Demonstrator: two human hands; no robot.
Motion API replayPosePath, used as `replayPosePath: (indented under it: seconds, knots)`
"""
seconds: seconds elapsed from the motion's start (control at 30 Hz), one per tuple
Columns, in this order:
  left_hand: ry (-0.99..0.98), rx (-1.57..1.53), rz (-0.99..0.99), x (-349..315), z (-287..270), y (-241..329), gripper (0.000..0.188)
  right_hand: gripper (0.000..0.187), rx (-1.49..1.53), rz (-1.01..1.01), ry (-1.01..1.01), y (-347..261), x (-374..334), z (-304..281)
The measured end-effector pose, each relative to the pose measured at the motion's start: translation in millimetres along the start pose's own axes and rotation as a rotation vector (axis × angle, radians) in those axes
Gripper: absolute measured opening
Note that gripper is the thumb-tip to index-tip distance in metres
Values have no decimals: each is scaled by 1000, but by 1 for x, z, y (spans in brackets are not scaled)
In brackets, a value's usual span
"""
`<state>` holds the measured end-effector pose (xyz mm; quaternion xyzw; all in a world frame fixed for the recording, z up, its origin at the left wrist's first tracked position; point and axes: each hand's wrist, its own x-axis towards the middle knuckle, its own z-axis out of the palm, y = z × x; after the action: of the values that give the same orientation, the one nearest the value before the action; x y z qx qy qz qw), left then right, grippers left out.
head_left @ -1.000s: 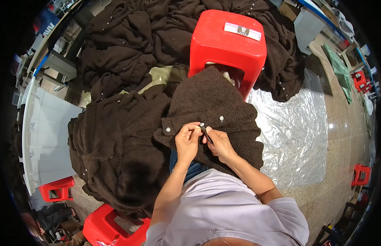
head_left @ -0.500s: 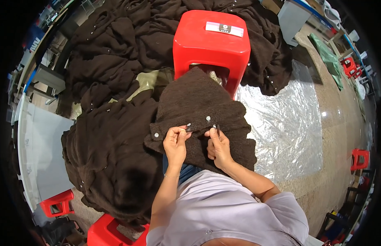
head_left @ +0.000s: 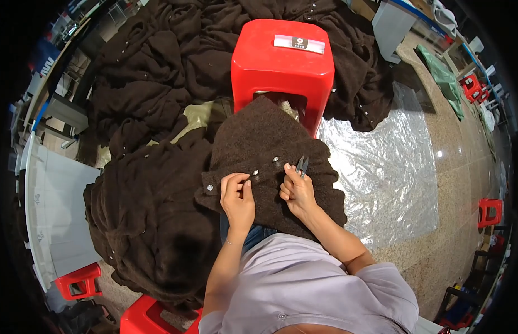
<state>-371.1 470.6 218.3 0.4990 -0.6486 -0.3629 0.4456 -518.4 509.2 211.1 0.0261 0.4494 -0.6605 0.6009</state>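
A dark brown knitted garment (head_left: 259,131) with sparkling round buttons lies over my lap. My left hand (head_left: 236,201) rests on it with bent fingers, thumb and fingertips slightly apart; I see nothing between them. Beside those fingertips sits one button (head_left: 255,172). Another button (head_left: 275,159) lies farther up to the right, and a third button (head_left: 209,187) is left of the hand. My right hand (head_left: 298,195) is closed around small dark thread snips (head_left: 302,165), their two blades spread and pointing away from me. The handles are mostly hidden in the palm.
A red plastic stool (head_left: 281,61) stands ahead, with a pale label strip (head_left: 299,44) on top. More brown knitwear is heaped at left (head_left: 147,206) and behind the stool (head_left: 159,61). Clear plastic sheeting (head_left: 387,178) covers the floor at right. Another red stool (head_left: 150,317) is nearby.
My left fingertips have come off the middle button and drawn slightly back. The snips have turned upward in my right hand, so their blades now show clearly.
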Motion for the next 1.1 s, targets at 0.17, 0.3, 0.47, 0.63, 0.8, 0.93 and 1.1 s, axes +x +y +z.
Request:
replayPosePath:
  seconds: [0.17,0.3,0.47,0.63,0.8,0.93,1.1]
  knots:
    - [-42,-30,214,11,18,16,11,31,-3,-12,-15,3,-3,-1]
    - [-139,-68,213,17,35,17,16,31,-3,-17,-24,3,-5,-1]
    - [-182,-24,150,22,45,13,14,29,-33,-36,-16,4,-5,-3]
    - [-151,-408,-164,22,47,-7,6,30,-60,-29,-23,6,-7,-1]
    - [-164,-707,-406,23,42,-5,6,32,-161,-70,-36,9,-8,-3]
    - [-152,-745,-391,19,39,-3,6,63,-254,-165,-111,15,-18,-4]
    - [-143,-631,-252,10,40,-7,7,55,-455,-96,-117,7,-15,0]
